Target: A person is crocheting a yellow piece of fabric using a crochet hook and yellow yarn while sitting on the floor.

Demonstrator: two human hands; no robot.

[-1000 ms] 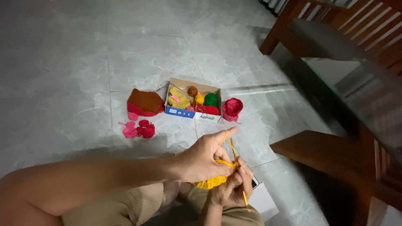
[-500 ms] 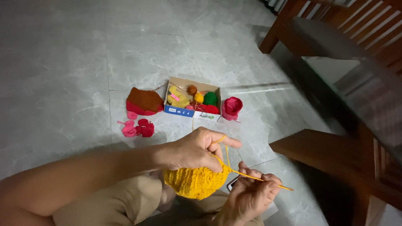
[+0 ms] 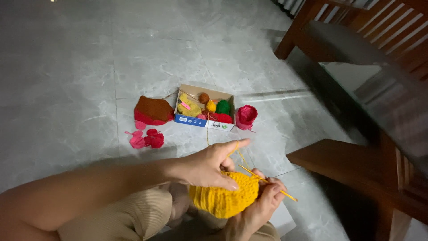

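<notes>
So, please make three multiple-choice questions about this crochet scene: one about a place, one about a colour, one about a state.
1. Where is the pink yarn ball?
A. on the floor, right of the cardboard box
B. inside the box
C. on the wooden chair

2. What colour is the crocheted piece in the hands?
A. green
B. yellow
C. brown

3. What does the right hand hold?
A. nothing
B. scissors
C. a thin crochet hook

Answers:
1. A, the ball sits on the tiles beside the box's right end.
2. B, the piece under the left hand is bright yellow.
3. C, the thin stick runs from the right hand's fingers into the yellow work.
</notes>
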